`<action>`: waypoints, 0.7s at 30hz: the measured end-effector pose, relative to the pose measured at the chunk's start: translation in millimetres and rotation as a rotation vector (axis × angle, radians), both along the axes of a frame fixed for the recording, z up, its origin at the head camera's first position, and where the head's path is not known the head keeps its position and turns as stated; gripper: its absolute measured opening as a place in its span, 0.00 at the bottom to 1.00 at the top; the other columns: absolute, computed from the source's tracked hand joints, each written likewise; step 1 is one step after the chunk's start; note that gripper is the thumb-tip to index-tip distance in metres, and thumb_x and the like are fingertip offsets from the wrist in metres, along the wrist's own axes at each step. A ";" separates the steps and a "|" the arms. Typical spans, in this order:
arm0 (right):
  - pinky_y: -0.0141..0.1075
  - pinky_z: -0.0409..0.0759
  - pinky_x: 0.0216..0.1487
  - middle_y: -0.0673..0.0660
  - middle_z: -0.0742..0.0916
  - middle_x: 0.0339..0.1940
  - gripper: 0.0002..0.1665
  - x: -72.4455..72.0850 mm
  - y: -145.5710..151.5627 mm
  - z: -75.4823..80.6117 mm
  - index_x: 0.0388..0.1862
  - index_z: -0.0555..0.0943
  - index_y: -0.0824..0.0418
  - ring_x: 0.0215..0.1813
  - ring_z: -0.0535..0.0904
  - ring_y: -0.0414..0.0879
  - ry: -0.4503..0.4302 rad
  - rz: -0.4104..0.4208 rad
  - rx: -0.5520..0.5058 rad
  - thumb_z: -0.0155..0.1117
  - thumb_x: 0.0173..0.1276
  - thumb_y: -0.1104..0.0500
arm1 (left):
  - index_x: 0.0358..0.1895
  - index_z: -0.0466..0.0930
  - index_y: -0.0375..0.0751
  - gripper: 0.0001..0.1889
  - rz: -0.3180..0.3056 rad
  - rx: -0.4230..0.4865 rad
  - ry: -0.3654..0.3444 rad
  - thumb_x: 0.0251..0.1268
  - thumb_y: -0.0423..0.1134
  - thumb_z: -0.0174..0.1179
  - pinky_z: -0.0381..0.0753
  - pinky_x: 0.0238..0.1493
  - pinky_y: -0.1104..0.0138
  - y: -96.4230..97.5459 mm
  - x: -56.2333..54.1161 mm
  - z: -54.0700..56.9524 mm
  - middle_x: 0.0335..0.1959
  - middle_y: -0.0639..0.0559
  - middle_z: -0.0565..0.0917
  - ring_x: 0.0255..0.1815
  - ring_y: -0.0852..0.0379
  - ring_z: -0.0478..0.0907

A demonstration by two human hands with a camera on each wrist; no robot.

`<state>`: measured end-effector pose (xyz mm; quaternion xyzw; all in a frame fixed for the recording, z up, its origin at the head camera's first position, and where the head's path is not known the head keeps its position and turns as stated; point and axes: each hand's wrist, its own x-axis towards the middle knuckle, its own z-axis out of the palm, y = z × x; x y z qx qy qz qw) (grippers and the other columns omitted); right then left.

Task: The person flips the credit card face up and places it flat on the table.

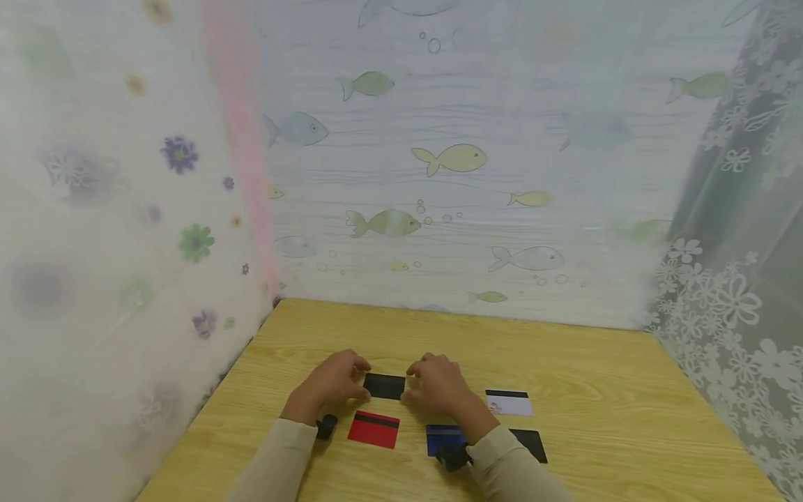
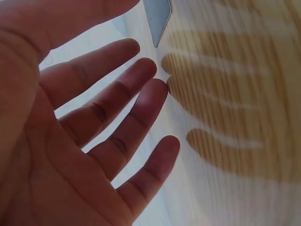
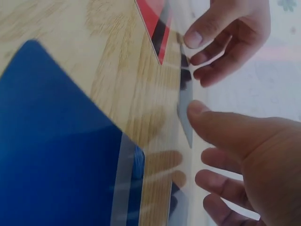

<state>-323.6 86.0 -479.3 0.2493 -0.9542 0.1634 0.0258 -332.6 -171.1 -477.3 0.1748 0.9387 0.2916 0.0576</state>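
A black card (image 1: 384, 386) lies flat on the wooden table between the two hands in the head view. At its left end is my left hand (image 1: 335, 378), thumb by the near corner and fingertips by the far corner. My right hand (image 1: 439, 383) is at the other end, its thumb right at the card's edge. In the left wrist view the left fingers (image 2: 141, 101) are spread and nearly straight. The right wrist view shows the right thumb (image 3: 221, 127) beside the card (image 3: 185, 115), fingers loosely bent with nothing between them.
Nearer the body lie a red card (image 1: 373, 429) with a dark stripe and a blue card (image 1: 442, 440), partly behind the right wrist's camera. To the right are a white card (image 1: 509, 403) and another black card (image 1: 532, 445). Patterned curtains (image 1: 464, 209) surround the table (image 1: 602, 390).
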 end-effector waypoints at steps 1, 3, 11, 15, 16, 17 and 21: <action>0.58 0.76 0.49 0.55 0.86 0.48 0.28 0.1 -1.3 1.0 0.55 0.88 0.54 0.50 0.79 0.56 -0.007 -0.001 0.001 0.78 0.62 0.40 | 0.56 0.87 0.40 0.27 -0.008 -0.008 0.005 0.52 0.42 0.81 0.80 0.61 0.48 0.2 -0.8 -0.5 0.54 0.49 0.83 0.55 0.48 0.80; 0.59 0.76 0.51 0.55 0.85 0.49 0.28 -0.2 -3.8 1.6 0.55 0.88 0.53 0.51 0.79 0.57 -0.020 -0.002 0.007 0.78 0.61 0.40 | 0.56 0.87 0.41 0.26 -0.014 -0.030 0.009 0.51 0.42 0.81 0.79 0.61 0.49 1.1 -2.6 -1.5 0.53 0.50 0.83 0.54 0.50 0.79; 0.59 0.75 0.50 0.54 0.84 0.49 0.25 -5.9 -13.9 1.2 0.52 0.89 0.51 0.51 0.80 0.57 -0.087 -0.056 0.002 0.81 0.58 0.43 | 0.48 0.88 0.47 0.22 0.027 -0.099 -0.060 0.47 0.39 0.83 0.79 0.56 0.52 7.9 -9.6 6.6 0.48 0.52 0.81 0.48 0.53 0.77; 0.61 0.75 0.52 0.55 0.84 0.52 0.26 -6.7 -19.4 3.5 0.51 0.89 0.51 0.52 0.80 0.59 -0.116 -0.097 0.016 0.82 0.57 0.43 | 0.42 0.85 0.48 0.19 0.051 -0.107 -0.118 0.46 0.37 0.83 0.80 0.46 0.54 12.3 -11.0 14.9 0.44 0.51 0.81 0.43 0.52 0.77; 0.61 0.74 0.53 0.55 0.84 0.53 0.26 -6.5 -20.3 3.8 0.52 0.88 0.51 0.53 0.80 0.60 -0.122 -0.105 0.023 0.82 0.57 0.43 | 0.40 0.85 0.47 0.18 0.051 -0.107 -0.135 0.47 0.36 0.83 0.80 0.43 0.55 12.9 -11.0 15.8 0.42 0.51 0.81 0.41 0.51 0.77; 0.62 0.74 0.54 0.55 0.84 0.54 0.26 -6.1 -21.0 3.9 0.52 0.88 0.50 0.53 0.80 0.60 -0.129 -0.111 0.029 0.82 0.57 0.43 | 0.39 0.84 0.46 0.17 0.051 -0.104 -0.148 0.47 0.36 0.83 0.80 0.40 0.56 13.5 -10.9 16.5 0.40 0.51 0.81 0.39 0.51 0.77; 0.63 0.74 0.55 0.56 0.83 0.56 0.26 -4.1 -21.1 3.5 0.53 0.87 0.49 0.54 0.80 0.61 -0.148 -0.131 0.046 0.82 0.58 0.43 | 0.36 0.82 0.45 0.17 0.062 -0.089 -0.182 0.46 0.35 0.83 0.77 0.35 0.58 14.8 -10.6 14.6 0.36 0.51 0.81 0.36 0.50 0.76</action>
